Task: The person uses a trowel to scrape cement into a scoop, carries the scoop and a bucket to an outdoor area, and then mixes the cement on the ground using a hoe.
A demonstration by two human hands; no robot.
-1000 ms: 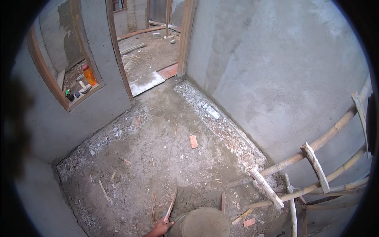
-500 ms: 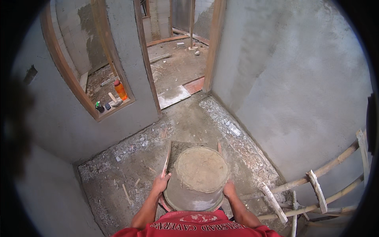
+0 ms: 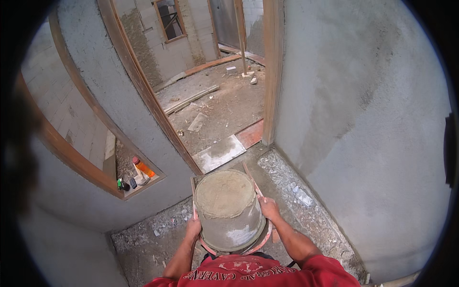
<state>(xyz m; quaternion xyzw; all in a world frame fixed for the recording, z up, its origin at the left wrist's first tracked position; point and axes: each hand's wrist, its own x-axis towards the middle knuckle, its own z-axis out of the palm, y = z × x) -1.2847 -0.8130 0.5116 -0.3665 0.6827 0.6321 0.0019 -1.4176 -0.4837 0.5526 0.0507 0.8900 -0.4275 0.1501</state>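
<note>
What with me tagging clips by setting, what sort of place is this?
Probably a building under construction: a patchily plastered grey wall, rubble along its foot, and a bare wooden door frame.

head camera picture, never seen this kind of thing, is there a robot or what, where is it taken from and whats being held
No robot: these are a person's bare hands. The view comes from a fisheye camera worn on the head, looking down, so straight edges bend. The left hand and the right hand grip either side of a reddish frame, perhaps a wheelbarrow's, with what looks like an upturned, grey-smeared bucket between them. Rubble lies along the foot of the right-hand wall, and an orange bottle is on the window sill.
</note>
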